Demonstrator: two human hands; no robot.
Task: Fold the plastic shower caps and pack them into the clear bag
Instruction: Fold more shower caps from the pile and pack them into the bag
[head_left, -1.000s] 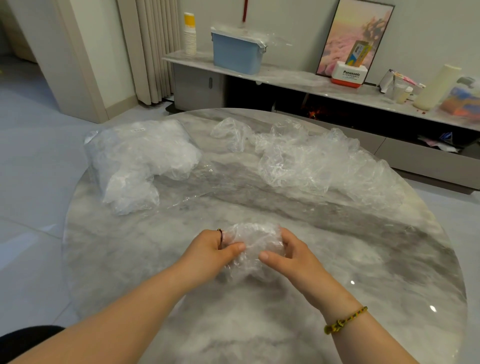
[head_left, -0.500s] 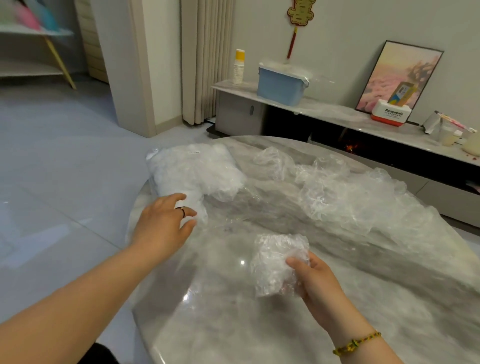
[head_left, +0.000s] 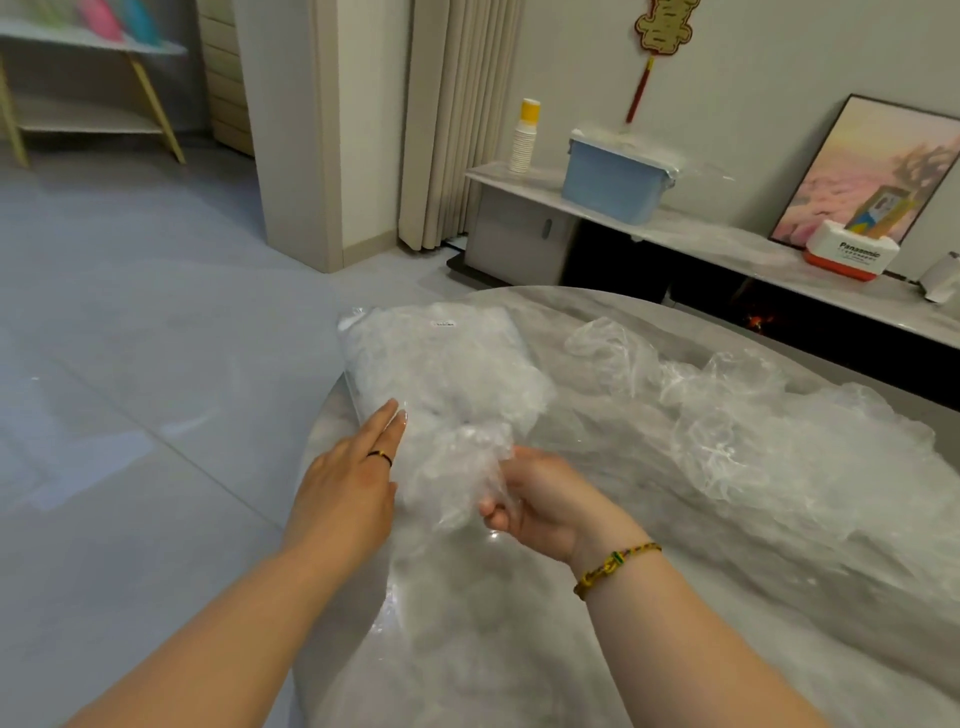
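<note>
The clear bag (head_left: 441, 358), stuffed with folded caps, lies at the left edge of the round marble table (head_left: 519, 649). My left hand (head_left: 348, 483) rests with straight fingers on the bag's near end. My right hand (head_left: 540, 499) grips a folded shower cap (head_left: 462, 467) and holds it against the bag's near end, right beside my left hand. A loose heap of unfolded shower caps (head_left: 769, 431) spreads across the table's far right.
The bag lies right at the table's left rim, with grey floor (head_left: 130, 415) below. Behind the table runs a low cabinet (head_left: 701, 234) with a blue box (head_left: 618, 176), a cup stack (head_left: 524, 137) and a framed picture (head_left: 878, 176).
My right hand has carried the folded cap left and away from me, up to the bag. My left hand has settled flat on the bag's near end. The view has turned left.
</note>
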